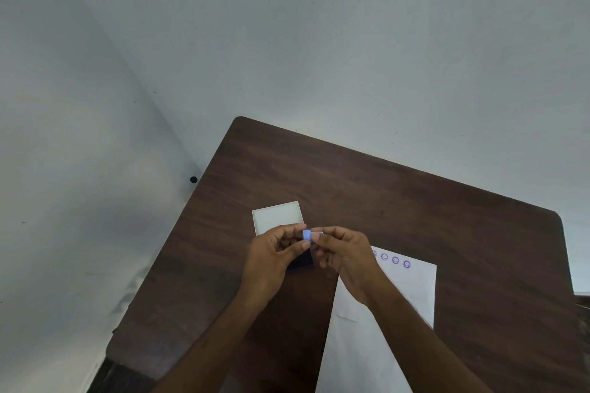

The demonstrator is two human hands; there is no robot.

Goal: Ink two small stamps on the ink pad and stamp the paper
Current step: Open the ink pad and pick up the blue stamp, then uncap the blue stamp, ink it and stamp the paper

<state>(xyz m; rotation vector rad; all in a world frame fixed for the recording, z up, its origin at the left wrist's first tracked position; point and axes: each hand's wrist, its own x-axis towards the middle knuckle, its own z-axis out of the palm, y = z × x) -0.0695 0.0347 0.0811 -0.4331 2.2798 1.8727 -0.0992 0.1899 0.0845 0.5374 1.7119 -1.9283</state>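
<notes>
A small pale-blue stamp [307,235] is pinched between the fingertips of my left hand [274,257] and my right hand [344,257], held above the table. Under my hands lies the dark ink pad [301,262], mostly hidden by my fingers. Its white open lid [277,217] lies flat just beyond. A white sheet of paper [408,284] lies to the right under my right forearm, with a row of several purple smiley stamp marks [395,260] near its top edge. A second stamp is not visible.
The dark wooden table [383,188] stands in a corner of pale walls. Its far edge runs diagonally, and its left edge drops to the floor. A small black knob [193,179] sits on the wall by the table's left side.
</notes>
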